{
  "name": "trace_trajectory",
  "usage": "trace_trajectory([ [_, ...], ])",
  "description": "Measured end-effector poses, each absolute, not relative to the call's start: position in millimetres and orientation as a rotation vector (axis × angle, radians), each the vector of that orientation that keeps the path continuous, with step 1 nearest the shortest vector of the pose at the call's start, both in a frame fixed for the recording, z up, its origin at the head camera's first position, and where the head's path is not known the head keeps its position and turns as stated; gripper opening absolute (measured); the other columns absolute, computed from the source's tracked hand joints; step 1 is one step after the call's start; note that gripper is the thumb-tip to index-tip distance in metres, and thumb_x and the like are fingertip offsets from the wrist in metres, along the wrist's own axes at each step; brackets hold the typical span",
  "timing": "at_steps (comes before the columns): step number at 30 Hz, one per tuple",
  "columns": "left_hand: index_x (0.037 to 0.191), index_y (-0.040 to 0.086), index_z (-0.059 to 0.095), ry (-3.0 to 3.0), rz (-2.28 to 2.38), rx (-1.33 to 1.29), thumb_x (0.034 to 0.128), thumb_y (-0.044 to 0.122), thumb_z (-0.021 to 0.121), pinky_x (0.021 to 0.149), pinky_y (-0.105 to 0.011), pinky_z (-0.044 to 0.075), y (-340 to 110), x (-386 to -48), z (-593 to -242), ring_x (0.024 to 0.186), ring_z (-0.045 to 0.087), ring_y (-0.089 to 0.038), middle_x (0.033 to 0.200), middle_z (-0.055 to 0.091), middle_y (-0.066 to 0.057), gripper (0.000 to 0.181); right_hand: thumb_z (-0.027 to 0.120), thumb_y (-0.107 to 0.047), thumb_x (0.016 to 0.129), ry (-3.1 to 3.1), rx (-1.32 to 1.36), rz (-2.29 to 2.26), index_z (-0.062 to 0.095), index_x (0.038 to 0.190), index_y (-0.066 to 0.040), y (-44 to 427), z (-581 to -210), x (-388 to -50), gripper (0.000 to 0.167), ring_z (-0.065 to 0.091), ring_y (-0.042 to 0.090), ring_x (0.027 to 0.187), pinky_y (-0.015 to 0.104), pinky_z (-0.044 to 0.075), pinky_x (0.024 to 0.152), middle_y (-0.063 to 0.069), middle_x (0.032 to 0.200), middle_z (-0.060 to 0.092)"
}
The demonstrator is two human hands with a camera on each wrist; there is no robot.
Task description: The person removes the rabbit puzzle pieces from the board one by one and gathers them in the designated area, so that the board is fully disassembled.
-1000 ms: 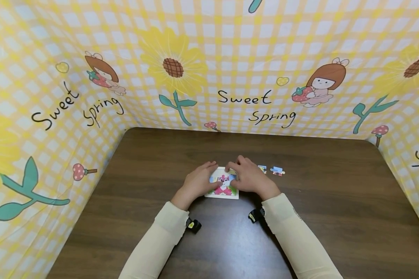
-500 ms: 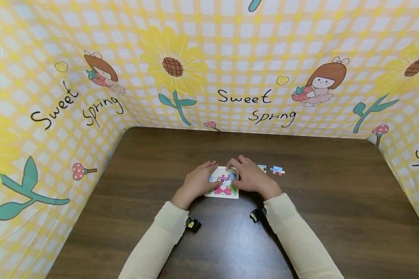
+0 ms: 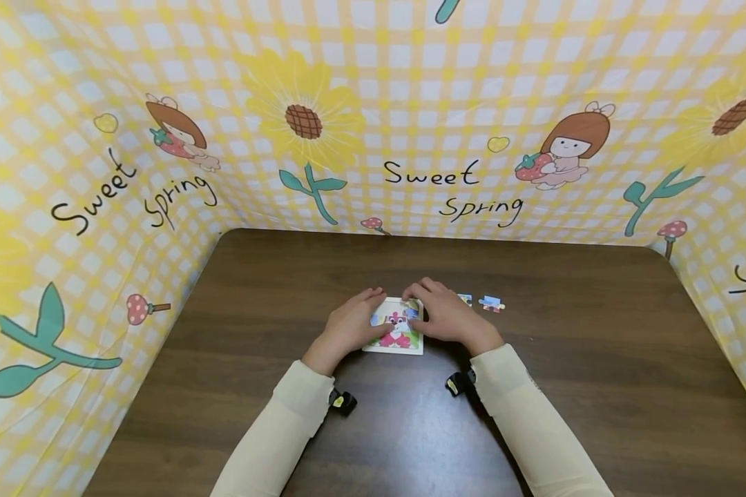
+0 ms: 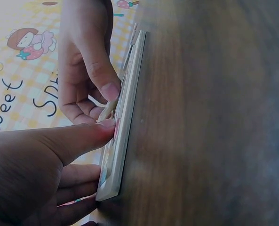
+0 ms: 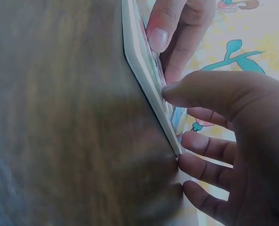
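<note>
A small square jigsaw board (image 3: 410,350) with a white frame and a pink cartoon figure lies flat on the brown table. My left hand (image 3: 348,321) holds its left side, the thumb on the picture and the fingers along the outer edge. Over the upper right corner, my right hand (image 3: 446,314) pinches a jigsaw piece (image 4: 106,110) between thumb and forefinger. In the left wrist view that piece is tilted against the board's surface. The right wrist view shows the right thumb (image 5: 177,94) at the board, with most of the piece hidden.
Just right of the right hand lie two loose jigsaw pieces, one partly covered (image 3: 466,299) and one fully visible blue piece (image 3: 492,304). A yellow checked cloth (image 3: 435,103) hangs behind and beside the table (image 3: 566,386).
The right hand has shifted very slightly to the right at the board's upper right corner. My left hand and the board stay in place; the head view has shifted a little.
</note>
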State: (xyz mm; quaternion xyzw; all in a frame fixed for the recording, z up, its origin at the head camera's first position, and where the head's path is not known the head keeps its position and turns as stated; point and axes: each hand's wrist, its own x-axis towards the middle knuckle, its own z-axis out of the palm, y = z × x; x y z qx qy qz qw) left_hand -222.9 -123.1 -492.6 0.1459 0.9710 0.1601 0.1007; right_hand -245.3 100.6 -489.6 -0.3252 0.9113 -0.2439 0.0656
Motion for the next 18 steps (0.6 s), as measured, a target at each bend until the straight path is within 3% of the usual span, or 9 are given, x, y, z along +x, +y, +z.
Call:
trace_trajectory([
  [18, 0.148, 0.016, 0.044, 2.864, 0.497, 0.434, 0.0876, 0.052, 0.066, 0.104, -0.051, 0.038, -124.0, -222.7, -492.8, 0.143, 0.028, -0.018, 0.154, 0.036, 0.003, 0.074, 0.071, -0.032, 0.088, 2.759, -0.924, -0.768, 0.058, 0.123, -0.022, 101.9, -491.2, -247.5, 0.039, 0.052, 0.019, 0.103, 0.048, 0.041, 0.093, -0.001, 0.112, 0.056],
])
